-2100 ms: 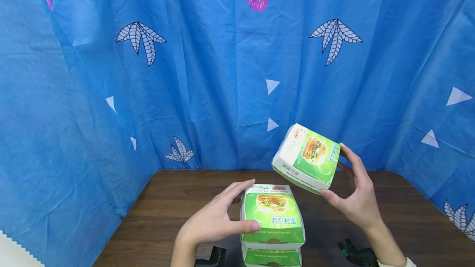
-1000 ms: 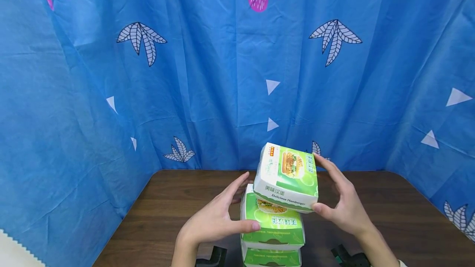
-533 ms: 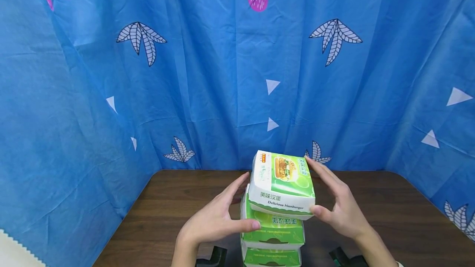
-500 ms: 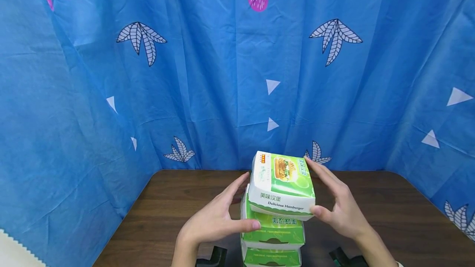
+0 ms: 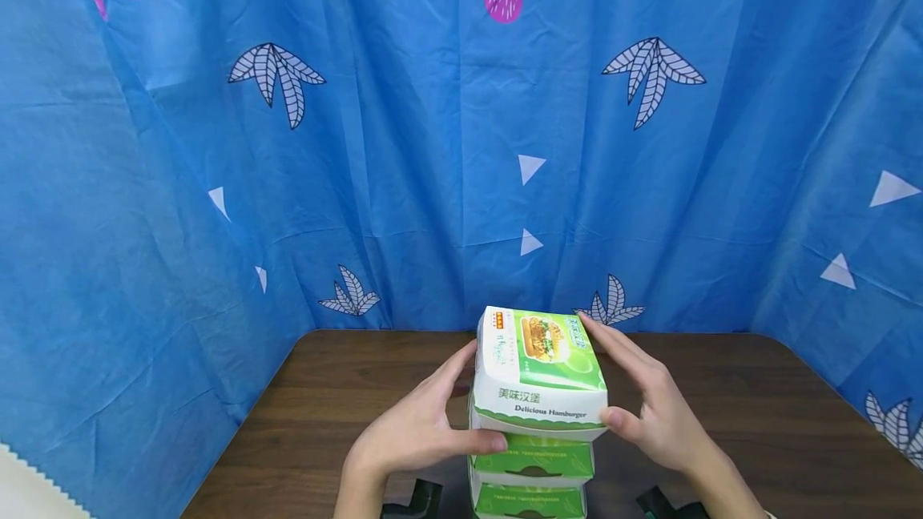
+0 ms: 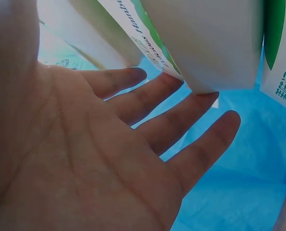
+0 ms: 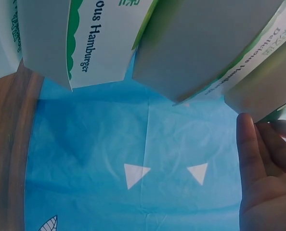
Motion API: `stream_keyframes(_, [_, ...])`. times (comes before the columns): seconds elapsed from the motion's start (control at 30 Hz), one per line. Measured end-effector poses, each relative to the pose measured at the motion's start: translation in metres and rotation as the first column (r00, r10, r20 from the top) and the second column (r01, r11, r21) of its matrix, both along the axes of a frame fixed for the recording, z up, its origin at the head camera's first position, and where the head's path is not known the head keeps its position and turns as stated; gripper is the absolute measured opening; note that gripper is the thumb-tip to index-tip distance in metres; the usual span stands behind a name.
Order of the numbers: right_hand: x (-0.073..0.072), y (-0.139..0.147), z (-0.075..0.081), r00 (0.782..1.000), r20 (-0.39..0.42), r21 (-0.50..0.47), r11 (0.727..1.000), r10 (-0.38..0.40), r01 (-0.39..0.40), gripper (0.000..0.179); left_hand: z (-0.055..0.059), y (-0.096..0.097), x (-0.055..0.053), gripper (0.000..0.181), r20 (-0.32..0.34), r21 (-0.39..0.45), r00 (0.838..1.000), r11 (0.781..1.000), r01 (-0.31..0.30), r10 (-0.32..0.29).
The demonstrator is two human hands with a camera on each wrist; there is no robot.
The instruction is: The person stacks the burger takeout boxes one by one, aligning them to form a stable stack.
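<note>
Green-and-white hamburger boxes stand in a stack in the head view. My right hand [image 5: 659, 407] grips the top box [image 5: 541, 375] at its right end, thumb at the front corner and fingers at the far one. This box sits squarely over the second box [image 5: 537, 459], hiding its top. A third box [image 5: 530, 500] shows below, cut off by the frame. At the stack's left side is my left hand [image 5: 425, 423], thumb across the front. Its fingers [image 6: 162, 120] are spread and nearly straight, tips against the white box side [image 6: 210, 48] in the left wrist view.
A dark wooden table [image 5: 346, 375] bears the stack near its front edge. Blue patterned cloth [image 5: 404, 142] hangs behind the table and along its sides. Black wrist straps [image 5: 414, 499] show at the bottom.
My right hand has carried the top box left and down from the air over the stack, levelling its tilt. My left hand has stayed at the stack's side almost unmoved.
</note>
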State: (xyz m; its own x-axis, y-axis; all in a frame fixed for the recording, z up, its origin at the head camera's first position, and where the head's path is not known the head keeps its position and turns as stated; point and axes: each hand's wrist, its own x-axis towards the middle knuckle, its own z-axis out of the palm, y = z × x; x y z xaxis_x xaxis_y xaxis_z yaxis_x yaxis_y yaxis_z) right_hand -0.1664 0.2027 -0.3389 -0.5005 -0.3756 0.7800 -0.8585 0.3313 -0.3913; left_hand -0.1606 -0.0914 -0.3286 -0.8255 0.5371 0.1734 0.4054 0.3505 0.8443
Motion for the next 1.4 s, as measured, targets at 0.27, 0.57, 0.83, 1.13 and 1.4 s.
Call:
stream_keyframes(0.27, [0.0007, -0.0009, 0.0003, 1.000, 0.003, 0.012, 1.000, -0.008, 0.008, 0.069, 0.0006, 0.0002, 0.0000, 0.098, -0.044, 0.020, 0.999, 1.000, 0.015, -0.014])
stream_keyframes(0.57, [0.0015, 0.0007, 0.0006, 1.000, -0.001, 0.032, 0.999, -0.018, 0.018, 0.072, -0.0009, -0.0026, 0.0015, 0.101, -0.092, -0.002, 0.995, 1.000, -0.027, 0.027])
stream_keyframes(0.83, [0.0024, -0.0015, 0.0012, 1.000, -0.002, 0.041, 0.999, -0.002, 0.002, 0.077, -0.0008, -0.0046, 0.0023, 0.102, -0.129, 0.006, 0.992, 1.000, -0.003, 0.003])
stream_keyframes(1.13, [0.0020, -0.0010, 0.0020, 0.999, -0.023, 0.033, 0.999, 0.023, -0.022, 0.079, 0.0006, -0.0052, 0.0027, 0.105, -0.142, 0.013, 0.990, 1.000, 0.027, -0.025])
stream_keyframes(1.4, [0.0007, 0.0003, 0.0015, 0.999, -0.027, 0.025, 0.999, 0.045, -0.044, 0.076, 0.0021, -0.0060, 0.0030, 0.107, -0.096, 0.047, 0.993, 0.996, 0.070, -0.065])
